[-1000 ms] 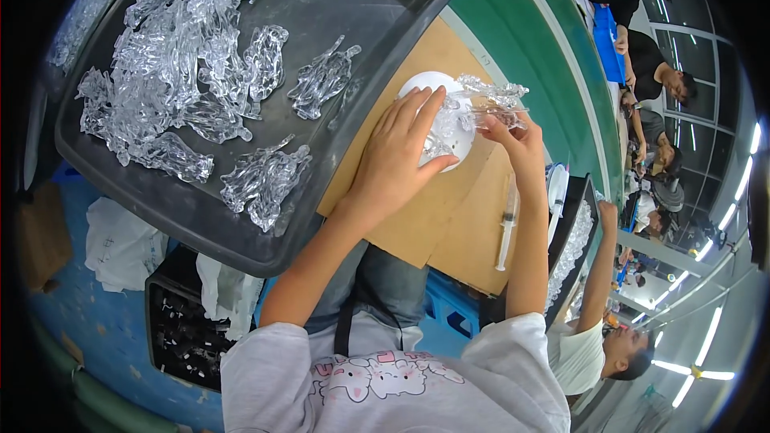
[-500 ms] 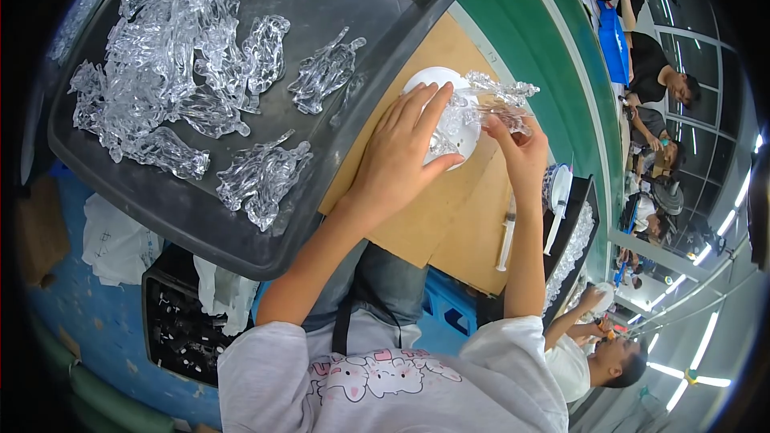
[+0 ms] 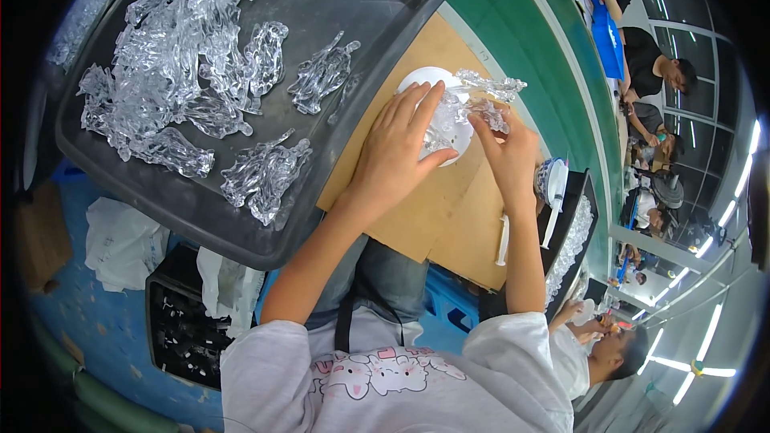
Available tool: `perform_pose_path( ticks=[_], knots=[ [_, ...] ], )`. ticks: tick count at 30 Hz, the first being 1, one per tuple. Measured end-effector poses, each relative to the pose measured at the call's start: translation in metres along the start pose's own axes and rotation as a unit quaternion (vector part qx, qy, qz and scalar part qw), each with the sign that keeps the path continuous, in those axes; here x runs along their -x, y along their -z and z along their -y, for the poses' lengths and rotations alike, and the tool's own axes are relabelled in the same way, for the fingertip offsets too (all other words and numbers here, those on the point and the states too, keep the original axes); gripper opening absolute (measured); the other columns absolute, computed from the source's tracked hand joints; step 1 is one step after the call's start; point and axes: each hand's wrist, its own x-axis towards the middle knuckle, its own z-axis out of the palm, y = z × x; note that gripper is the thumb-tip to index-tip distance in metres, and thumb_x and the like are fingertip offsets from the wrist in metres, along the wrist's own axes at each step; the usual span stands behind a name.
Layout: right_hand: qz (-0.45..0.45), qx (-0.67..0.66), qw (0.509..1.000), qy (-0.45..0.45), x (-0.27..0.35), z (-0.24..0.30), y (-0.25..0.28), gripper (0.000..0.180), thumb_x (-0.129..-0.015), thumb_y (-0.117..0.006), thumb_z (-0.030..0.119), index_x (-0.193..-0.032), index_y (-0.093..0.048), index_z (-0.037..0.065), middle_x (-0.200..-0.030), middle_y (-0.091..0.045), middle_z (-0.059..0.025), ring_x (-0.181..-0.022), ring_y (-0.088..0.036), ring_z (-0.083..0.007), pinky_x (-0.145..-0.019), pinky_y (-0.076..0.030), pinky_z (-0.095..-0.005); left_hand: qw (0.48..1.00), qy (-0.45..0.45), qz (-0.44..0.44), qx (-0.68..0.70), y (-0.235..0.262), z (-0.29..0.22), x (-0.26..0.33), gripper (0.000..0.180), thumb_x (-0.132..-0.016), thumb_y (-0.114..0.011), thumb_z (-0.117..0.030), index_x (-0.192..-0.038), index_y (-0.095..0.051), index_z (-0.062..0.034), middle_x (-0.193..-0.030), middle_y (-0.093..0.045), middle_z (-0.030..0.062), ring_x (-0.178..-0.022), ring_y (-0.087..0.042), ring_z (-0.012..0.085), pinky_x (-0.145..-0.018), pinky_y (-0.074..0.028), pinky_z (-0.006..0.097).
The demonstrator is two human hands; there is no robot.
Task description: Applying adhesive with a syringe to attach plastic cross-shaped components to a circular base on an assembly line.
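Head view: L hand (image 3: 395, 162) lay flat, fingers spread narrow and pressing down on a clear plastic moulded piece (image 3: 465, 108) that sat over a white round dish (image 3: 423, 80). R hand (image 3: 505, 144) pinched the piece's right end between thumb and fingertips. Piece and dish sat on a brown cardboard sheet (image 3: 433, 216), just beside the rim of a large black tray (image 3: 337, 24). Tray held many more clear plastic pieces (image 3: 192, 64), loosely piled toward its left. A white marker-like stick (image 3: 503, 240) lay on the cardboard near R forearm. Black crate (image 3: 180, 329) stood on floor, lower left. Other persons sat along the green bench (image 3: 553, 64), well apart.
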Motion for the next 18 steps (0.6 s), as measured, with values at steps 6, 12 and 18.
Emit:
perform_pose_path(
  ticks=[6,12,18],
  knots=[
    [0.013,0.098,0.995,0.032,-0.001,-0.004,0.005,0.027,-0.080,-0.069,0.015,-0.098,-0.062,-0.004,-0.083,-0.067,-0.0154,-0.069,-0.066,-0.0180,-0.064,-0.052,-0.0266,1.000,-0.010,-0.001,0.000,0.000,-0.002,-0.002,0.073,-0.072,-0.074,-0.024,-0.132,-0.038,-0.0025,-0.127,-0.043,0.0206,-0.120,-0.040,0.0379,-0.099,-0.036,0.044],
    [0.022,-0.011,1.000,-0.003,-0.002,0.007,-0.006,0.025,-0.081,-0.068,0.017,-0.094,-0.064,-0.003,-0.083,-0.067,-0.0151,-0.069,-0.066,-0.0170,-0.063,-0.051,-0.0253,1.000,-0.002,-0.004,-0.007,0.011,0.000,0.004,0.074,-0.071,-0.074,-0.024,-0.132,-0.038,-0.0028,-0.127,-0.044,0.0198,-0.121,-0.040,0.0369,-0.099,-0.035,0.044],
    [-0.017,-0.031,0.999,0.006,0.001,-0.022,0.000,0.031,-0.080,-0.069,0.017,-0.104,-0.062,0.000,-0.082,-0.067,-0.0131,-0.068,-0.064,-0.0169,-0.063,-0.050,-0.0272,1.000,-0.019,-0.006,0.019,-0.004,-0.002,-0.007,0.075,-0.072,-0.075,-0.022,-0.134,-0.038,-0.0036,-0.132,-0.044,0.0190,-0.121,-0.043,0.0342,-0.099,-0.036,0.041]
  ],
)
